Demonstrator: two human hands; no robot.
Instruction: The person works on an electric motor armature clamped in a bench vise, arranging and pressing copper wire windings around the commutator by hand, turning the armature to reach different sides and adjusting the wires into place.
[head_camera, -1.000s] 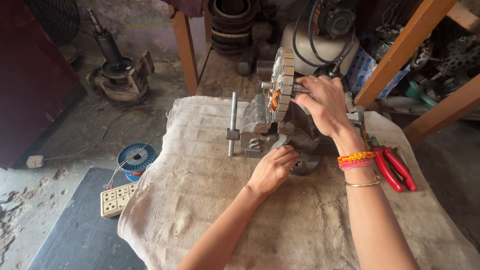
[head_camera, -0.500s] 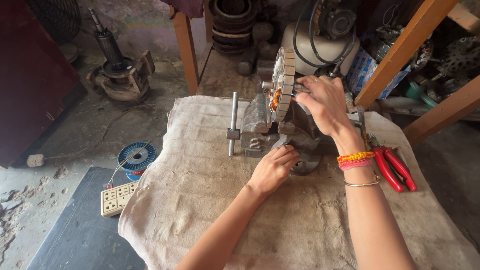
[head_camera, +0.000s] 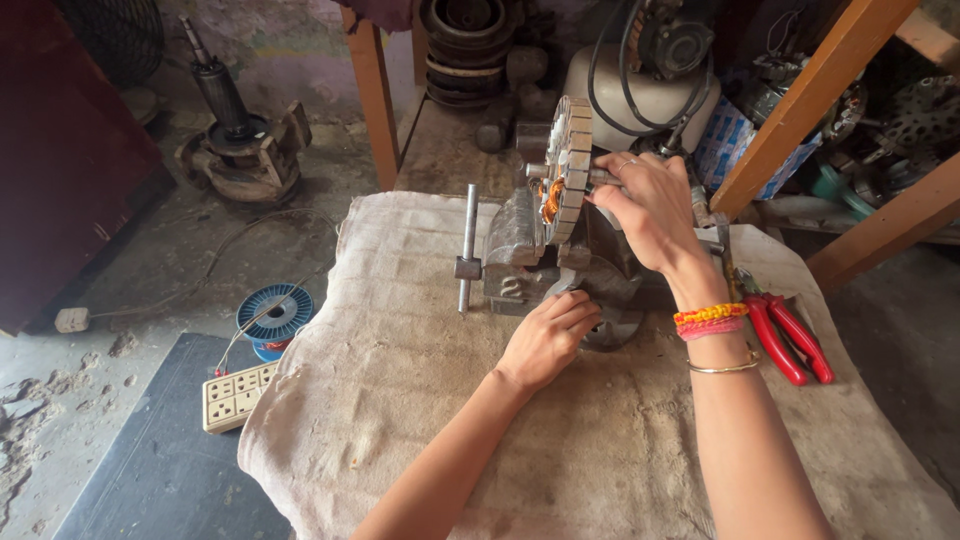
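A grey bench vise stands on a cloth-covered table, its handle bar upright at the left. A round motor stator with orange copper windings stands on edge in the vise. My right hand grips the stator from its right side. My left hand rests with curled fingers against the vise base, below the stator; what it holds is hidden.
Red-handled pliers lie on the cloth at the right. On the floor at the left are a wire spool, a power strip and a motor rotor. Wooden frame legs and motor parts crowd the back.
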